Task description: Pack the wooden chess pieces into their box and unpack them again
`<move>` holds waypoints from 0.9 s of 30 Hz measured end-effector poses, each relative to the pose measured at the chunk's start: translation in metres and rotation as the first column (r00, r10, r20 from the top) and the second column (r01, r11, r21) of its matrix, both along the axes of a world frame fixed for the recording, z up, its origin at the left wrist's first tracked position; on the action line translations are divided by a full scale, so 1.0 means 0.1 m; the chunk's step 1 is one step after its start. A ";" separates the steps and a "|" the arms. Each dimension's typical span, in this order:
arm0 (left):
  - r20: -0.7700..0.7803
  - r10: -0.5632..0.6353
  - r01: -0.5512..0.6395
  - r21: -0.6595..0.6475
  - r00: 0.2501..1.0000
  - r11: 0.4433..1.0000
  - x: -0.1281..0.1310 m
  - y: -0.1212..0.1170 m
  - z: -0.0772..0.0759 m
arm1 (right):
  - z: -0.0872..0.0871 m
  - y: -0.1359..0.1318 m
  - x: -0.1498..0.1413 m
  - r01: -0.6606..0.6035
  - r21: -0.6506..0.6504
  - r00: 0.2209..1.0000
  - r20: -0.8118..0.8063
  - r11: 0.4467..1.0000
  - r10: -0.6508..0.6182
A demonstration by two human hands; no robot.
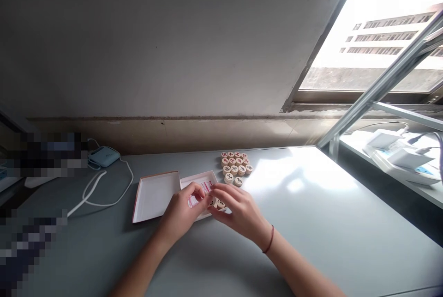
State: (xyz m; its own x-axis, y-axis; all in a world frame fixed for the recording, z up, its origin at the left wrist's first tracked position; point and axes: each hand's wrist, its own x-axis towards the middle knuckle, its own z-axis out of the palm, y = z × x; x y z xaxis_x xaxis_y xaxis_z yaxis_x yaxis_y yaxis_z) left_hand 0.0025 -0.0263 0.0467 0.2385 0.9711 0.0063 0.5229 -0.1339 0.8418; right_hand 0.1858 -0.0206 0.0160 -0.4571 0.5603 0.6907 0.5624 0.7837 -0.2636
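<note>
My left hand (185, 208) is over a shallow white box (187, 180), thumb and fingers closed in a pinch. From the other side my right hand (242, 207) curls its thumb and fingers toward the left fingertips. Whatever sits between the fingertips is too small and covered to make out. Round wooden Chinese chess pieces (220, 203) show under the right fingers, in or above the box. A printed paper (206, 186) with pink marks lies in the box. Just beyond, stacked chess pieces (234, 161) stand in rows, red characters at the back, dark ones in front.
An open box lid (157, 195) lies left of the box. Farther left are a light-blue device (104, 156) and a white cable (130, 181). The grey table (311, 223) meets a wall behind. White chargers (403, 149) stand on a shelf at right.
</note>
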 end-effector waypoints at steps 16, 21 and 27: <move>-0.554 0.030 -0.115 -0.119 0.832 0.986 -0.45 0.21 -0.08 | -0.12 0.27 0.47 0.697 -0.371 0.717 0.394 0.614 -0.575; -0.564 0.013 -0.084 -0.101 0.826 0.991 -0.33 0.21 -0.13 | -0.17 0.25 0.39 0.681 -0.410 0.731 0.419 0.606 -0.539; -0.540 0.036 -0.071 -0.045 0.841 0.996 -0.31 0.25 -0.24 | -0.20 0.27 0.39 0.669 -0.424 0.743 0.403 0.611 -0.534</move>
